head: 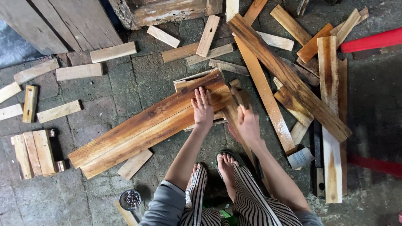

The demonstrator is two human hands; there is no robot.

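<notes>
Two long, brown-stained wooden planks (146,127) lie side by side on the grey stone floor, slanting away to the left of the hands, with their near ends resting on a small stack of short boards (197,79). The left hand (202,109) presses flat on the upper end of the planks, fingers spread and open, holding nothing. The right hand (248,123) is just beside it, closed around the handle of a hammer (240,97) whose head, blurred, is raised over the plank ends. The two hands are apart but close.

To do this well, the flat hand should likely bear down firmly and stay clear of the hammer's path, so the planks do not shift.

Bare feet in sandals (226,165) sit just below the hands. A small round tin of nails (130,199) stands lower left, near the knee. Loose pale wood offcuts (79,71) and longer orange-brown boards (289,77) lie scattered all around.
</notes>
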